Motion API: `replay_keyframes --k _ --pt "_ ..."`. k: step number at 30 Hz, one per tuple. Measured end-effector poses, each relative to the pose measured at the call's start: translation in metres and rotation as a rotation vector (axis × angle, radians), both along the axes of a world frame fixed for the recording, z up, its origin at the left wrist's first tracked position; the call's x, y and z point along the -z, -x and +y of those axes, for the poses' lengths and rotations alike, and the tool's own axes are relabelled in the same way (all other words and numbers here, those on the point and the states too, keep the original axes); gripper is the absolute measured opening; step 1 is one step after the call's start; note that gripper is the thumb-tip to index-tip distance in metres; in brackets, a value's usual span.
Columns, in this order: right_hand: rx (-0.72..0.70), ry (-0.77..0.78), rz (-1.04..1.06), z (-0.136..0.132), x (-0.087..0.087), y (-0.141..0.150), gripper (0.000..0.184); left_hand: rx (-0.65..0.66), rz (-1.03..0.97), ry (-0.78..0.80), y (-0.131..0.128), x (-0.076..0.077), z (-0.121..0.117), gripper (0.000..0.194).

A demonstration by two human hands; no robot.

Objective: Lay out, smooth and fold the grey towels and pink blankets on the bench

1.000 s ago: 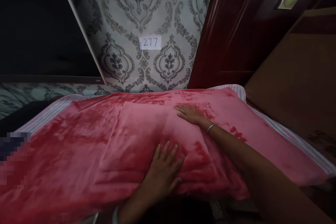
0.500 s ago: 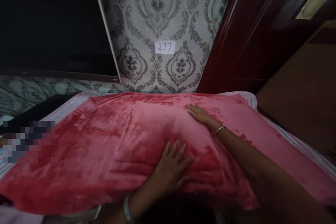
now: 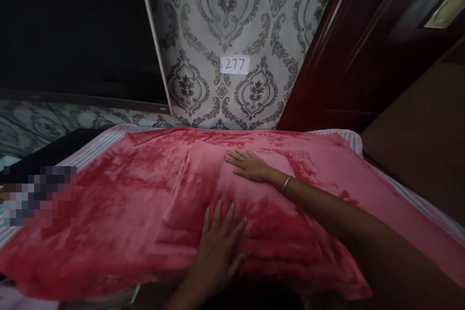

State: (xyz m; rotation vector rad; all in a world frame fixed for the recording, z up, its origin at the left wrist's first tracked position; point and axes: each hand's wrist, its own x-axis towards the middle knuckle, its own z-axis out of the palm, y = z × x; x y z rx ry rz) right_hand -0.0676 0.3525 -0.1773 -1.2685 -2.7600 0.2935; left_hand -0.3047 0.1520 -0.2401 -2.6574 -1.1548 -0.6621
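A folded pink plush cloth [image 3: 192, 198] lies in layers on a larger pink plush blanket [image 3: 119, 203]. My left hand [image 3: 220, 240] rests with fingers spread on the near edge of the folded cloth. Flat on its upper surface, toward the far edge, lies my right hand [image 3: 249, 164], fingers stretched out to the left and a thin bracelet on the wrist. Neither hand grips anything. My right forearm covers part of the folded cloth's right side.
Under the blanket a striped cloth [image 3: 98, 147] shows along the edges. A large dark screen [image 3: 80, 34] stands behind on the left. A note marked 277 [image 3: 235, 64] is on the patterned wall. At the right is a dark red wooden panel [image 3: 348, 58].
My right hand has slid left, from the far right corner onto the middle of the folded cloth. My left hand has shifted slightly left and nearer. The view has turned a little.
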Motion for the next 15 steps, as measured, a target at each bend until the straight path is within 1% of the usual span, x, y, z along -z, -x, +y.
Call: replay_keyframes --k 2,4,8,10,12,15 --pt "0.138 0.052 0.012 0.023 0.005 -0.013 0.069 0.007 -0.005 -0.002 0.000 0.001 0.000 0.084" --pt "0.212 0.073 0.048 0.036 0.013 -0.021 0.070 0.007 -0.010 0.005 0.001 0.002 0.002 0.084" --pt "0.196 0.016 0.136 0.039 0.032 -0.027 0.070 0.013 -0.032 0.026 0.001 0.004 0.003 0.083" --pt "0.182 -0.001 0.149 0.038 0.037 -0.029 0.071 0.023 -0.037 0.052 0.000 0.003 0.000 0.083" --pt "0.184 -0.003 0.131 0.039 0.037 -0.030 0.071 0.024 -0.044 0.084 0.000 0.000 -0.002 0.084" --pt "0.240 0.003 0.040 0.041 0.025 -0.024 0.073 0.037 -0.062 0.111 0.004 -0.006 -0.003 0.085"
